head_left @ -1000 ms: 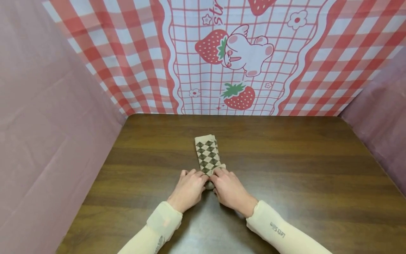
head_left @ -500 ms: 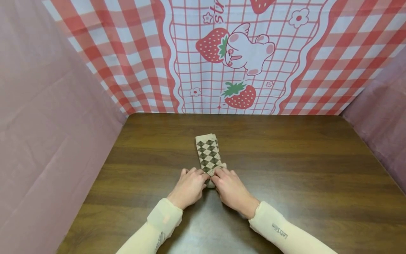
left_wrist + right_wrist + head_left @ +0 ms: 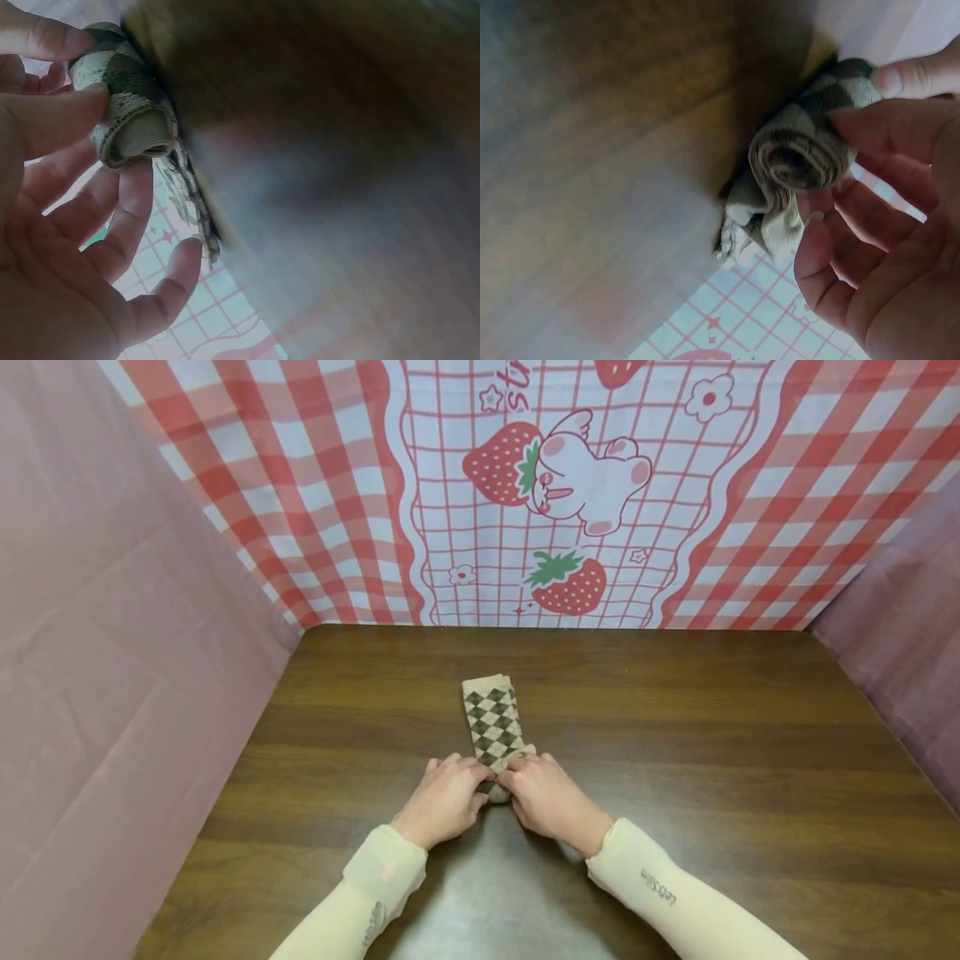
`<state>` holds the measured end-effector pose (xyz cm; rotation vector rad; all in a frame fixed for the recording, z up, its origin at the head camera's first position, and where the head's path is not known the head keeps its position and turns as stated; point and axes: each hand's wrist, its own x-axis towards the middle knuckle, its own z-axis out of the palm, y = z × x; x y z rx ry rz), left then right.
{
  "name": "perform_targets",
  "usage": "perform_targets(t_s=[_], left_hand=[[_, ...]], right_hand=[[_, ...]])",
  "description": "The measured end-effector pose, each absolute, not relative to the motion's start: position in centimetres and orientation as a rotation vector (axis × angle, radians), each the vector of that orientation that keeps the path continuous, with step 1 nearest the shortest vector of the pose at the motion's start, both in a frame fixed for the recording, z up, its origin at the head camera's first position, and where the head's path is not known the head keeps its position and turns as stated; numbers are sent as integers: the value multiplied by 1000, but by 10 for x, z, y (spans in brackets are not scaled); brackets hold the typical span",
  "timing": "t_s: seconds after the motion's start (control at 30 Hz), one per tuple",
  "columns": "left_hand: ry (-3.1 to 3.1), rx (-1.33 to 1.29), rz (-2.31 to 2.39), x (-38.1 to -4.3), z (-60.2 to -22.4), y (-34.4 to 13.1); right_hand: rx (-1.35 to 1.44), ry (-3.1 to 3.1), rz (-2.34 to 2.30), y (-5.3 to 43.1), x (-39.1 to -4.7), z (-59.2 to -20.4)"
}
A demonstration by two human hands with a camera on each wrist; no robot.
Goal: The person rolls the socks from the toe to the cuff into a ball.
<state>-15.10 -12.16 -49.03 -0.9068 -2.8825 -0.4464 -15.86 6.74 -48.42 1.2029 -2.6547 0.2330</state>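
A pair of beige and dark green argyle socks (image 3: 492, 718) lies stacked on the table, its flat part stretching away from me. The near end is wound into a tight roll (image 3: 802, 161), whose spiral of layers shows in the right wrist view. My left hand (image 3: 446, 797) holds one side of the roll, thumb on the near side and fingers over and beyond it. From the other side my right hand (image 3: 547, 797) grips it likewise with thumb and fingers. A loose beige fold (image 3: 527, 750) sticks out beside the right fingers. Both hands partly cover the roll in the head view.
Under the socks is a dark brown wooden table (image 3: 712, 760). A red and white checked cloth with strawberries (image 3: 566, 585) hangs along its far edge. Pinkish drapes (image 3: 150, 652) border the left and right sides.
The hands and socks stay almost in the same spot. My left thumb has shifted slightly on the roll, and the head view has tilted a little.
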Motion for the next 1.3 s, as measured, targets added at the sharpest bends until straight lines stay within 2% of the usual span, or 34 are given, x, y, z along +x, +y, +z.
perform_targets(t_s=[0.63, 1.3], left_hand=[[-2663, -964, -357, -143, -496, -118], [-2766, -870, -367, -144, -493, -119]], right_hand=[[1246, -2858, 518, 70, -171, -474], [1227, -2882, 378, 73, -165, -476]])
